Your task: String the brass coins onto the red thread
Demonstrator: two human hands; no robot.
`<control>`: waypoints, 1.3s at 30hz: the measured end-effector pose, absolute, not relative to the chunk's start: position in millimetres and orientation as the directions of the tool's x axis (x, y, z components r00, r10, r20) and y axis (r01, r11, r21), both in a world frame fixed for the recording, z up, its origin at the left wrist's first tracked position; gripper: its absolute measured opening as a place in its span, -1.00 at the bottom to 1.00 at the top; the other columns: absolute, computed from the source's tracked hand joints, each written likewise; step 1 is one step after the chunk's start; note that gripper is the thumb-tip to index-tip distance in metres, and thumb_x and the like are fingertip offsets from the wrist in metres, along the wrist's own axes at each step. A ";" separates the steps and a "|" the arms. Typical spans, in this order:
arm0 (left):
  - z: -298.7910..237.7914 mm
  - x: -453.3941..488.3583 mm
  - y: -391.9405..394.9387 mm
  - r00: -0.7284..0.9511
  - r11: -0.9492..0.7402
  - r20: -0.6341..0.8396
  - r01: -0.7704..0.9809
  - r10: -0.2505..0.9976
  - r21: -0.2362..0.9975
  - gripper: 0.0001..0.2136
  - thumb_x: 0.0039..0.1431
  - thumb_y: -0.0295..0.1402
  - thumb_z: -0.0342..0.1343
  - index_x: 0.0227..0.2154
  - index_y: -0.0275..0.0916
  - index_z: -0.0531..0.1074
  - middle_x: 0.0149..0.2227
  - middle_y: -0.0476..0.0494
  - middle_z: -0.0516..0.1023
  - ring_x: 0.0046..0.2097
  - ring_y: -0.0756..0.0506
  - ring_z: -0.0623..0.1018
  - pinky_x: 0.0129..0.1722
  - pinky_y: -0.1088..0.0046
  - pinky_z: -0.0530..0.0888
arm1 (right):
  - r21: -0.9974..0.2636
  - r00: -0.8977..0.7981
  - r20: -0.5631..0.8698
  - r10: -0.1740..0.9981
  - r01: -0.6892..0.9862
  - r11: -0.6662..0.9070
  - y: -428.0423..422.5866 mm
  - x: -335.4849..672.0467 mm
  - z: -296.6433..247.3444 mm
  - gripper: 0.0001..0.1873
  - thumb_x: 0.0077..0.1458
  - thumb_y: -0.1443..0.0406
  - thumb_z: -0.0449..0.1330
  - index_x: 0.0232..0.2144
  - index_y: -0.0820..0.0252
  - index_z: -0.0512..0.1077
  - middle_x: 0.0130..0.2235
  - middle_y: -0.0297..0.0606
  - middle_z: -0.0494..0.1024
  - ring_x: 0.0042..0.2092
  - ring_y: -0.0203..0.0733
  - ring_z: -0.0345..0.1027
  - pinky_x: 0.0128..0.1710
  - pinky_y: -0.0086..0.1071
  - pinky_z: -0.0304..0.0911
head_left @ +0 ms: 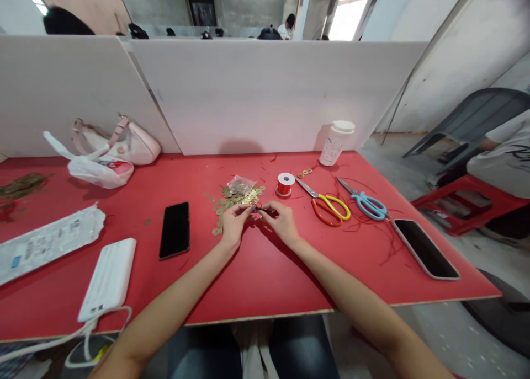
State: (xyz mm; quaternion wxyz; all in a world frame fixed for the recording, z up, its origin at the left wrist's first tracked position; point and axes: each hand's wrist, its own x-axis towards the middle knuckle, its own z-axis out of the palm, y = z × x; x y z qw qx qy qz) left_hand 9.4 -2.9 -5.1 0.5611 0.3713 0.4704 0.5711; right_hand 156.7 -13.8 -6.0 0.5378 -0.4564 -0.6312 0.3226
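My left hand and my right hand meet just above the red table, fingertips almost touching. Each pinches a thin dark red cord that runs between them; its finer details are too small to make out. Right behind my left hand spreads a pile of brass-coloured coins with holes, with a clear plastic bag on its far side. A white spool of red cord stands behind my right hand. A short row of strung coins lies farther back.
Right: scissors with red and yellow handles, blue-handled scissors, a white-edged phone, a lidded cup. Left: a black phone, a cabled power bank, a plastic package, a pink handbag. A white partition stands behind.
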 end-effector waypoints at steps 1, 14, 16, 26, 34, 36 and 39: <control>-4.7 9.1 -2.9 -0.096 0.066 -0.095 -0.273 0.991 0.960 -0.72 -0.24 -0.26 0.43 -0.46 -0.31 0.55 -0.49 -0.08 0.60 -0.52 -0.02 0.55 -0.50 0.49 0.51 | -0.906 -0.013 0.375 0.927 0.209 0.369 -13.4 156.7 -5.9 -0.86 0.07 0.23 0.24 -0.40 0.19 0.53 -0.38 -0.23 0.61 -0.37 -0.17 0.48 -0.31 -0.35 0.36; -3.5 2.3 0.4 -0.061 -0.070 0.066 -0.066 0.996 0.995 -0.82 -0.10 -0.28 0.35 -0.45 -0.28 0.57 -0.44 -0.13 0.62 -0.40 -0.09 0.60 -0.31 0.40 0.54 | -0.923 -0.025 0.312 0.950 0.228 0.309 -7.9 163.5 -8.0 -0.82 0.10 0.18 0.24 -0.43 0.17 0.48 -0.39 -0.24 0.58 -0.34 -0.14 0.49 -0.25 -0.28 0.37; -3.5 1.9 1.2 -0.055 -0.098 0.096 -0.035 0.994 0.995 -0.83 -0.09 -0.28 0.33 -0.46 -0.27 0.57 -0.45 -0.13 0.62 -0.40 -0.09 0.59 -0.34 0.41 0.54 | -0.912 -0.016 0.336 0.942 0.245 0.330 -6.4 164.3 -8.2 -0.85 0.07 0.20 0.26 -0.40 0.16 0.50 -0.34 -0.22 0.58 -0.31 -0.14 0.47 -0.23 -0.28 0.37; 3.4 2.8 -2.6 0.067 -0.101 0.101 -0.005 0.993 0.995 -0.83 -0.07 -0.27 0.33 -0.47 -0.27 0.57 -0.44 -0.15 0.63 -0.39 -0.12 0.61 -0.34 0.37 0.58 | -0.967 -0.029 0.250 0.968 0.035 0.251 0.6 171.0 -3.8 -0.80 0.06 0.14 0.23 -0.44 0.13 0.49 -0.38 -0.27 0.56 -0.33 -0.18 0.41 -0.23 -0.29 0.34; 11.6 6.8 -8.5 0.114 -0.017 0.030 -0.111 0.993 0.994 -0.75 -0.10 -0.22 0.37 -0.49 -0.31 0.53 -0.48 -0.18 0.62 -0.44 -0.17 0.62 -0.46 0.27 0.64 | -0.957 0.059 0.244 0.968 0.173 0.231 0.0 174.8 -2.1 -0.73 0.06 0.09 0.23 -0.50 0.16 0.45 -0.47 -0.27 0.51 -0.45 -0.21 0.32 -0.40 -0.34 0.26; 11.8 7.5 -9.8 0.127 0.005 0.014 -0.146 0.992 0.989 -0.73 -0.09 -0.21 0.38 -0.48 -0.32 0.52 -0.47 -0.20 0.61 -0.45 -0.18 0.62 -0.45 0.21 0.65 | -0.897 0.076 0.331 0.941 0.334 0.289 -2.5 175.4 1.1 -0.74 0.09 0.11 0.20 -0.52 0.15 0.42 -0.46 -0.26 0.49 -0.44 -0.20 0.31 -0.39 -0.33 0.24; 11.8 8.0 -10.6 0.124 0.006 0.013 -0.155 0.992 0.988 -0.73 -0.09 -0.21 0.38 -0.47 -0.33 0.51 -0.48 -0.20 0.61 -0.46 -0.17 0.62 -0.43 0.19 0.65 | -0.840 0.068 0.397 0.915 0.429 0.333 -5.2 175.5 6.2 -0.77 0.12 0.14 0.16 -0.49 0.12 0.36 -0.42 -0.27 0.47 -0.43 -0.21 0.29 -0.37 -0.34 0.23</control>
